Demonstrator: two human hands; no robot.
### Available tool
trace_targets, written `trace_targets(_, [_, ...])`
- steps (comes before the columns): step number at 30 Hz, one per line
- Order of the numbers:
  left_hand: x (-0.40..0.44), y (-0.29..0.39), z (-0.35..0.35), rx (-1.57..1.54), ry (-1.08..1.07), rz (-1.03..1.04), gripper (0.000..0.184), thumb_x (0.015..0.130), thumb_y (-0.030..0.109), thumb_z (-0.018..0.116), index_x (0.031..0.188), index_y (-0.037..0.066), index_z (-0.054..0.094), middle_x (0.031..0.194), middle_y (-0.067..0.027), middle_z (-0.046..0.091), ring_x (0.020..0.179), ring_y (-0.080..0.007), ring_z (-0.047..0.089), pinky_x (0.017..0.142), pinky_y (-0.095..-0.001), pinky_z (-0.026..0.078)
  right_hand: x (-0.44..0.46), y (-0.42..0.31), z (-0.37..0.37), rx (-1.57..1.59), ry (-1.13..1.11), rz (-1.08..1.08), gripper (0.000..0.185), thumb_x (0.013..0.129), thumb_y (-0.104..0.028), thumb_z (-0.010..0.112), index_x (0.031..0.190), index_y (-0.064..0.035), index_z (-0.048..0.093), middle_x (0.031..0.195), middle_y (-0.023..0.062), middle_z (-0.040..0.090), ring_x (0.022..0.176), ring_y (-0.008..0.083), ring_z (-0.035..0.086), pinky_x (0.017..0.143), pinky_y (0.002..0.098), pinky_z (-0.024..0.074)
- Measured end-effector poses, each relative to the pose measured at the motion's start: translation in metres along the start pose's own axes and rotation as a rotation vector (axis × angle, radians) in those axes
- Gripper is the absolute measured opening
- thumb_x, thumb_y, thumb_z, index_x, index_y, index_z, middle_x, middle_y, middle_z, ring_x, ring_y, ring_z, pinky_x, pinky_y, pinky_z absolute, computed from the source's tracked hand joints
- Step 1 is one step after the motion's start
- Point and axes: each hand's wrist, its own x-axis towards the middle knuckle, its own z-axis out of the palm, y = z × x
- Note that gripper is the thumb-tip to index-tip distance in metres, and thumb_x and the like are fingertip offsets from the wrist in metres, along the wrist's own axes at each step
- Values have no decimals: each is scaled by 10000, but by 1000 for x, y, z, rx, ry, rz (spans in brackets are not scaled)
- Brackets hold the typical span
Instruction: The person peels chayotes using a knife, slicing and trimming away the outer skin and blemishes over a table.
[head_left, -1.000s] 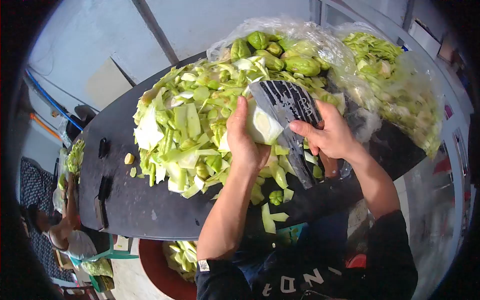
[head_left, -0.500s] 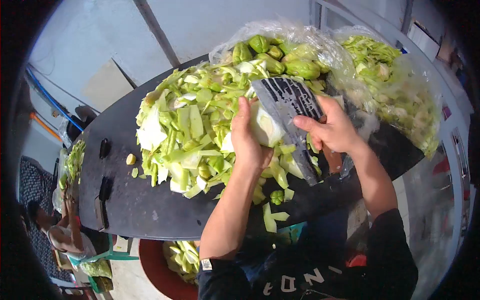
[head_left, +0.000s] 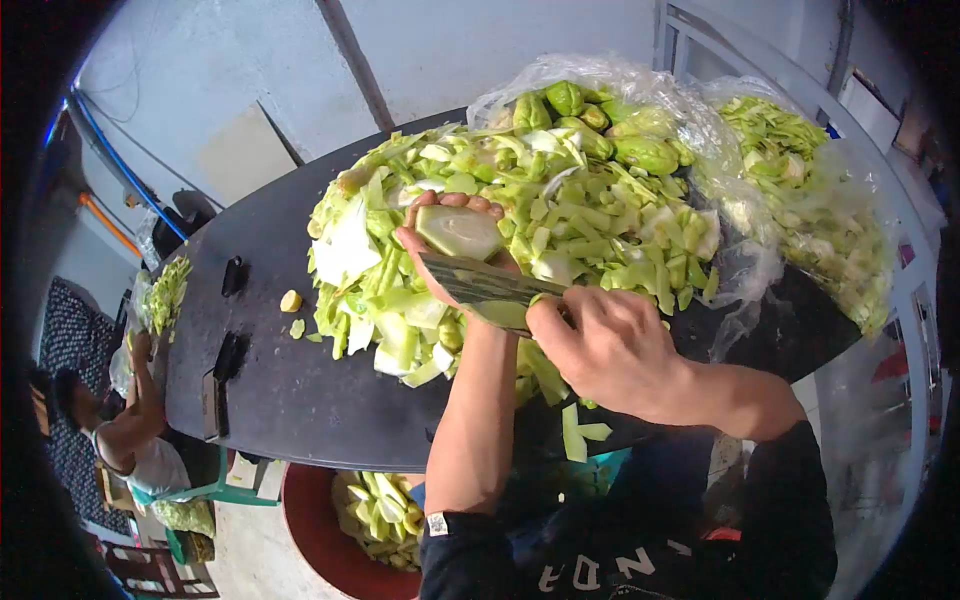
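Note:
My left hand lies palm up over the heap, its fingers curled around a peeled chayote with a pale flat cut face. My right hand grips the handle of a broad-bladed knife. The blade lies across my left palm, just below the chayote; whether it touches the flesh I cannot tell. A green slice shows along the blade's lower edge. Beneath both hands spreads a large heap of chayote peelings and slices.
Whole chayotes sit in clear plastic behind the heap, beside a bag of sliced greens. Dark objects lie on the black table. Below stands a red tub of cut pieces. Another person sits at left.
The knife has swung from upright, with its wide face showing, to nearly flat across my left palm. My left hand has turned palm up with the chayote; my right hand has moved lower.

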Motion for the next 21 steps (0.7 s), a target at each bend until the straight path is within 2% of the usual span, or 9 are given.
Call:
trace_targets(3, [4,3,-5,-12,-22,61,439,1013,479,402,1106,69,529,913,-119,585,800,-261,571,701,-396,495,3,-3,6,14,-35,9,216,773,-91,633,966,-47,548,705,66,516,566,207,575,481,334,470])
trace_targets(5, [6,5,-6,-33,-85,59,434,1016,473,400,1098,67,527,909,-117,584,798,-260,567,708,-397,494,6,0,10,-91,36,-37,136,808,-162,591,900,-91,519,630,14,489,539,144,563,435,281,415])
trace_targets(11, [-1,0,0,-20,-62,11,407,1020,466,382,1060,86,520,868,-96,550,771,-245,532,702,-390,462,8,6,17,-101,52,-27,141,812,-160,594,904,-81,520,650,40,527,557,160,606,451,271,447])
trace_targets(15, [-8,-7,11,63,38,2,399,1017,462,380,1036,90,523,858,-87,543,765,-239,508,704,-379,438,16,11,22,-83,44,5,145,814,-168,597,897,-80,517,651,46,537,556,166,618,462,267,461])
trace_targets(21, [-3,-2,7,14,-35,-72,411,1017,466,366,1032,92,536,857,-95,551,777,-251,517,695,-377,440,18,5,26,-151,76,21,152,813,-187,607,874,-83,514,641,42,532,542,161,606,452,266,430])
